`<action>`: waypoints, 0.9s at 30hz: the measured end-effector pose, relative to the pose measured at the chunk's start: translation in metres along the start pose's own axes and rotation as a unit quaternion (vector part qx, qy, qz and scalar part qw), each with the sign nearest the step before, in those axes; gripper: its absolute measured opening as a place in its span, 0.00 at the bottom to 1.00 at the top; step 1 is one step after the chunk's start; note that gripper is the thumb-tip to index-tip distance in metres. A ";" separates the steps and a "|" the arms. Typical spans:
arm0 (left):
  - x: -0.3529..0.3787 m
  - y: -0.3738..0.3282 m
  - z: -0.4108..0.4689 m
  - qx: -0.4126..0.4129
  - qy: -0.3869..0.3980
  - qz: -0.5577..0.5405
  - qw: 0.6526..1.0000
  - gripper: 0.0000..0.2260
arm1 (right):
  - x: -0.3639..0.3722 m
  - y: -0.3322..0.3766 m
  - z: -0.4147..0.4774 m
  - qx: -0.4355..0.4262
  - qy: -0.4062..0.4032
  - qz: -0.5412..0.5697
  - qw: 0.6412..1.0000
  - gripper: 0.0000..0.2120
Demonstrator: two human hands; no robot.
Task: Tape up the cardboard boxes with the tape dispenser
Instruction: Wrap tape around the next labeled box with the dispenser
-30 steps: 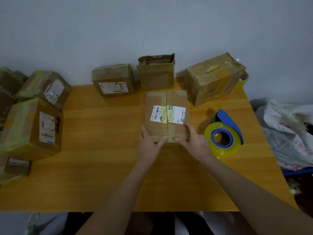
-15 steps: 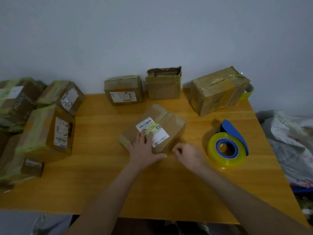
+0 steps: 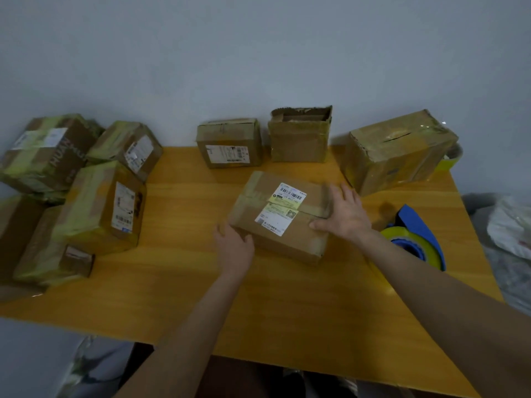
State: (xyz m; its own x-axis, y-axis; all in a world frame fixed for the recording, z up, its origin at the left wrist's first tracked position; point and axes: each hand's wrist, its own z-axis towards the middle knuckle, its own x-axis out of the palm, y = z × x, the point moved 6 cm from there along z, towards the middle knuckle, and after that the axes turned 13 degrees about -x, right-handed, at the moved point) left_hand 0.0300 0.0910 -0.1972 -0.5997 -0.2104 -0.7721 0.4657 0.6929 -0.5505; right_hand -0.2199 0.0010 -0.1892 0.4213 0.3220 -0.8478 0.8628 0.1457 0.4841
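Note:
A flat cardboard box [image 3: 283, 216] with white and yellow labels lies turned at an angle in the middle of the wooden table [image 3: 178, 288]. My left hand [image 3: 234, 245] touches its near left corner, thumb against the front side. My right hand [image 3: 346, 212] lies flat on the box's right end with the fingers spread. The blue tape dispenser [image 3: 416, 237] with a yellow roll stands on the table just right of my right forearm, untouched.
Three more boxes stand along the wall: a labelled one [image 3: 230, 143], an open-topped one [image 3: 300, 136] and a large taped one [image 3: 399, 152]. Several taped boxes [image 3: 97, 202] are stacked at the table's left end. White bags [image 3: 511, 225] lie off the right edge.
The box has been rotated further, its long side now running across the table. My right hand went from the table in front of the box onto its right end; my left slid to the near left corner.

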 end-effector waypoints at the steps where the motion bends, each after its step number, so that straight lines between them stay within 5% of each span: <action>1: 0.009 0.003 -0.003 -0.043 0.040 -0.070 0.996 0.31 | 0.005 -0.003 0.004 0.001 0.021 0.003 1.000 0.58; 5: 0.045 -0.003 -0.013 -0.117 0.207 -0.226 0.945 0.34 | 0.013 -0.008 0.008 0.015 0.049 0.015 0.999 0.62; 8: 0.047 -0.023 -0.008 -0.063 0.223 -0.170 0.958 0.34 | 0.007 -0.009 -0.002 0.049 0.046 -0.029 0.997 0.56; 11: 0.051 -0.043 -0.013 0.020 0.246 -0.098 0.964 0.37 | 0.011 -0.020 -0.020 0.068 0.062 -0.048 0.995 0.40; 15: 0.061 -0.046 -0.028 0.081 0.207 0.027 0.975 0.41 | 0.018 -0.036 -0.044 0.078 0.055 -0.031 0.995 0.32; 22: 0.057 -0.039 -0.053 0.131 0.124 0.129 0.975 0.31 | 0.024 -0.041 -0.073 0.074 0.059 -0.051 0.994 0.31; 25: 0.065 -0.061 -0.073 0.290 0.067 0.225 0.928 0.29 | 0.002 -0.053 -0.081 0.102 -0.003 -0.031 0.994 0.29; 27: 0.082 -0.066 -0.087 0.370 0.118 0.280 0.878 0.33 | -0.024 -0.074 -0.092 0.138 -0.082 -0.019 0.987 0.28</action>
State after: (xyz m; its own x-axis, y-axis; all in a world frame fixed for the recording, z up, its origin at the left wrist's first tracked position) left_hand -0.1069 0.0880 -0.1961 -0.2197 0.2283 -0.9485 0.9733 -0.0143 -0.2289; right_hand -0.3196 0.0685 -0.1842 0.4069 0.1612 -0.8991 0.9127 -0.1121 0.3929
